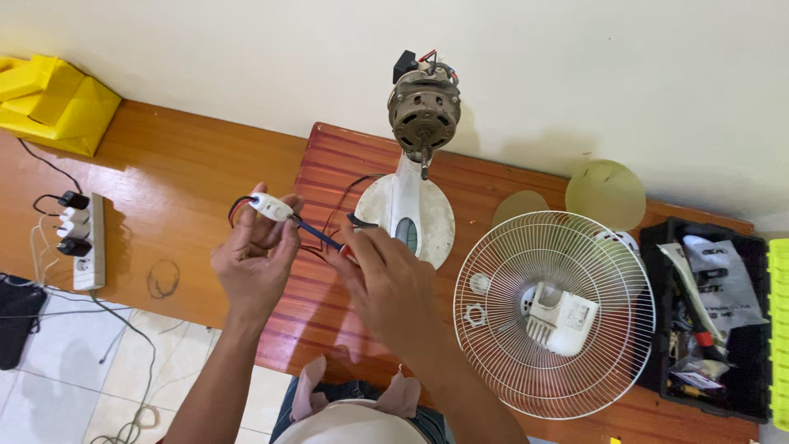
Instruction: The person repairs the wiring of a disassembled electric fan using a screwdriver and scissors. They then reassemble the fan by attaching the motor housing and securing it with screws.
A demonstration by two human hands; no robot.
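Left hand: (251, 263) pinching a small white block (270, 206) with red and black wires.
Right hand: (386, 279) gripping a blue-handled tool (320, 238), its tip reaching toward the block.
Fan body: (415, 197) standing at the table's (345, 156) back edge, motor (423, 111) showing bare.
Grille: (555, 312) lying near the right end.
Toolbox: (707, 321) sitting open at the right edge.
Power strip: (86, 242) lying at the left.

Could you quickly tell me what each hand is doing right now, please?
Left hand: closed on a small white part with wires.
Right hand: pinching a thin blue tool that points at that part.
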